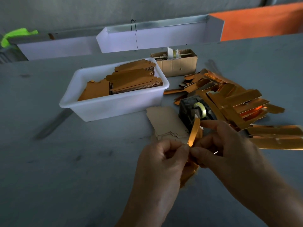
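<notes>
A gold foil card piece is held above the grey table between both hands. My left hand pinches its near end with curled fingers. My right hand pinches it from the other side, thumb and forefinger close to the left thumb. More of the gold piece hangs below the hands, partly hidden by them. Just beyond the hands stands a dark tape dispenser with a roll of clear tape.
A white plastic tub holds stacked brown card blanks. A flat stack of pale card blanks lies left of the dispenser. Folded gold pieces are heaped at right. An open cardboard box stands behind; white trays line the back.
</notes>
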### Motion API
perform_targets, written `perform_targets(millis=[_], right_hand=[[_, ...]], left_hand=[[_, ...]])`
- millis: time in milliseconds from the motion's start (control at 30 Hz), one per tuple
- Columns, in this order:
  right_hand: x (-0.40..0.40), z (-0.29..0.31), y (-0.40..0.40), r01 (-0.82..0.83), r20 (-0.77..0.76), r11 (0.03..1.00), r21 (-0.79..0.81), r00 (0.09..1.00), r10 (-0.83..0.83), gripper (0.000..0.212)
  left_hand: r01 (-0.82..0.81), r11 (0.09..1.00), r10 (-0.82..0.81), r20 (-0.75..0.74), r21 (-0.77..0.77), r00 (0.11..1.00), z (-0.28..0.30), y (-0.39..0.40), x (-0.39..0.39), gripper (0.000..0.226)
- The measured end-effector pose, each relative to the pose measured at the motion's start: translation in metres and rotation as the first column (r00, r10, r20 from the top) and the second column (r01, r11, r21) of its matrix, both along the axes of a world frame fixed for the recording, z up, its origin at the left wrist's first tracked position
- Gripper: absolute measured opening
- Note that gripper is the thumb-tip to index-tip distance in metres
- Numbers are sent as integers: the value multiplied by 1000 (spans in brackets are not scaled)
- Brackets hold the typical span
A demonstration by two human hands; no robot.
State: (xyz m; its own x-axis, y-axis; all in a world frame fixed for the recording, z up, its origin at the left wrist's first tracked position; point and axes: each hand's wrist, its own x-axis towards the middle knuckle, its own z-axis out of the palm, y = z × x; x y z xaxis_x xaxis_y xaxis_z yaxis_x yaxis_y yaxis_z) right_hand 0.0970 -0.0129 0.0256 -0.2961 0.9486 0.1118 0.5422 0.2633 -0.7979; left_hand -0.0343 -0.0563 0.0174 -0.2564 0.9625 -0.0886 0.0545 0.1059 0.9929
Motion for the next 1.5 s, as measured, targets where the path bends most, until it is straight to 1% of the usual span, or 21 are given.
perform_targets(millis=[33, 67, 133, 200, 233, 333, 400, 600, 700, 767, 833, 867, 900, 967, 1000, 1033, 1133, 1300, 1333, 1400, 1500], right_hand=[[-1, 1, -1, 2, 12, 1000, 24, 1000, -3, 44], [-1, 1, -1, 6, 26, 999, 50, 1000, -7, 44], [-2, 2, -2, 26, 47, 996, 87, 998, -31, 41], [-1, 5, -2, 39, 35, 995, 90, 998, -42, 41], [-1, 6, -2, 37, 21, 995, 89, 999, -39, 43], [0, 9, -2, 33, -31, 996, 87, 999, -31, 44], [0, 9, -3, 31, -34, 996, 79, 999, -29, 43], [-3, 8, -5, 55, -8, 994, 94, 998, -55, 43], [-8, 10, -6, 91, 0, 987, 129, 996, -91, 49], [-7, 10, -5, 123, 27, 980, 159, 991, -129, 58], [-3, 8, -5, 159, 24, 972, 172, 986, -165, 68], [-2, 7, -4, 159, -38, 979, 125, 987, -155, 68], [-1, 7, -4, 128, -146, 992, 22, 982, -123, 65], [-4, 4, -3, -55, -374, 976, -213, 927, -29, 57], [-5, 2, -2, -122, -438, 956, -265, 899, -7, 50], [-6, 0, -1, -141, -467, 947, -287, 884, -10, 44], [-10, -2, 1, -146, -504, 946, -291, 863, -22, 35], [-10, 0, 3, -136, -487, 958, -252, 873, -4, 34], [-10, 1, 2, -142, -493, 958, -251, 870, -1, 34], [-9, 1, 3, -145, -516, 956, -256, 857, -8, 35], [-10, 3, 3, -157, -531, 946, -284, 847, -19, 35]], left_hand=[[-41, 999, 42, -16, 33, 999, -2, 0, 3, 18], [-86, 993, 92, -73, 87, 993, -4, -1, 6, 16], [-137, 958, 205, -266, 254, 942, -10, -1, 12, 10], [-120, 905, 294, -399, 408, 868, -12, 0, 15, 4], [-96, 885, 321, -448, 456, 834, -11, 1, 15, 8], [-48, 846, 379, -535, 531, 755, -11, 2, 17, 20], [-62, 837, 393, -518, 544, 760, -11, 2, 16, 20], [-81, 842, 385, -488, 534, 783, -12, -1, 16, 9], [-103, 848, 384, -470, 520, 795, -12, -2, 14, 8], [-148, 846, 394, -414, 513, 820, -10, -3, 11, 8], [-169, 857, 364, -338, 487, 868, -7, -2, 10, 6], [-173, 865, 348, -315, 471, 883, -6, -2, 10, 5], [-169, 872, 335, -309, 459, 890, -5, -2, 9, 7], [-158, 884, 318, -319, 439, 893, -4, -3, 8, 10], [-151, 890, 310, -327, 431, 893, -3, -3, 8, 10], [-147, 896, 301, -330, 419, 895, -3, -3, 7, 10], [-160, 917, 284, -315, 365, 906, -4, -5, 4, 20], [-195, 955, 252, -263, 224, 931, 2, -8, 1, 10], [-212, 958, 254, -229, 192, 940, 3, -7, 1, 10], [-229, 964, 249, -166, 131, 954, 7, -5, -4, 26], [-128, 986, 143, -152, 104, 978, 16, -4, -10, 29]])
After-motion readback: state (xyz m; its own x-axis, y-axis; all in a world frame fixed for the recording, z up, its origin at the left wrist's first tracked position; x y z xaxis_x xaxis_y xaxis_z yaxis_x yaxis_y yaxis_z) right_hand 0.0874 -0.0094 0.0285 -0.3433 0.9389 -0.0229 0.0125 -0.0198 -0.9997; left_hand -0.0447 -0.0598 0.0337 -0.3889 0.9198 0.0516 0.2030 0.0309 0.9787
